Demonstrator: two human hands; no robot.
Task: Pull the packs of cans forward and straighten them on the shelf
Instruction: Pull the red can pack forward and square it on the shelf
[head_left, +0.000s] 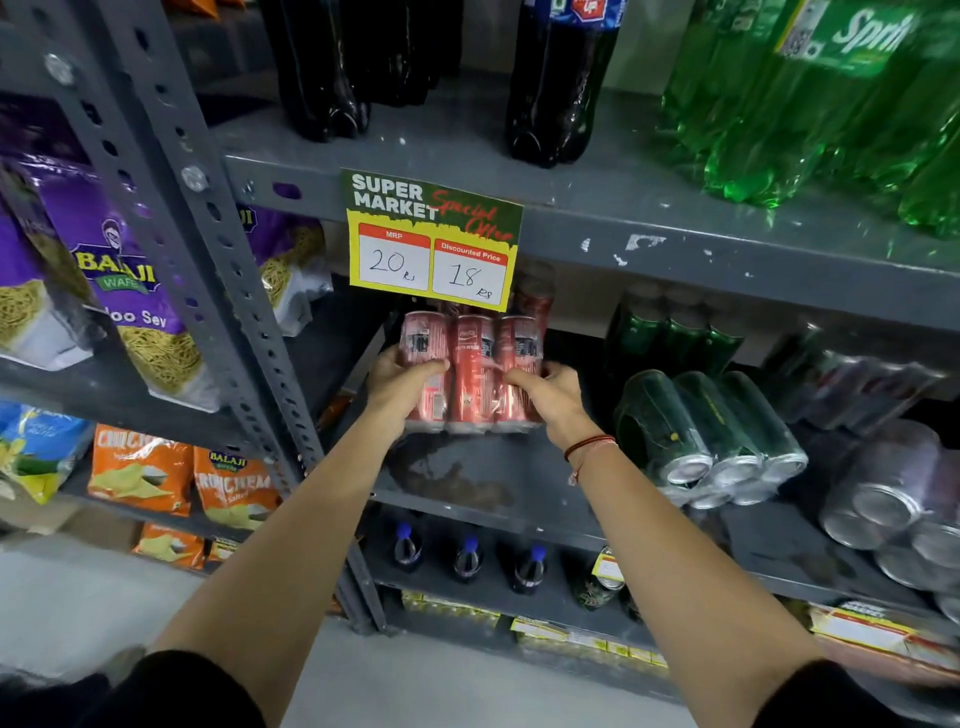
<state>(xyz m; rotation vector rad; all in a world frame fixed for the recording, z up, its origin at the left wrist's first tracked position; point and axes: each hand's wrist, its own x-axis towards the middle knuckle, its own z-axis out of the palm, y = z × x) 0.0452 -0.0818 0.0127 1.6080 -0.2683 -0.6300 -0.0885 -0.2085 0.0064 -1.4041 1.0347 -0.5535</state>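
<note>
A shrink-wrapped pack of red cans (474, 370) stands upright on the grey metal shelf (467, 488), a little back from its front edge. My left hand (400, 387) grips the pack's left side and my right hand (550, 397) grips its right side. More red cans (535, 296) show behind it, partly hidden by a price sign. To the right, a pack of dark green cans (722, 431) lies on its side with can bottoms facing out. Another green pack (670, 332) stands behind it.
A yellow price sign (432, 239) hangs from the shelf above. Clear-wrapped silver cans (893, 493) lie at the far right. Dark cola bottles (561, 78) and green bottles (831, 104) stand above. A grey upright post (218, 249) separates snack bags (119, 280) on the left. Small bottles (467, 558) stand below.
</note>
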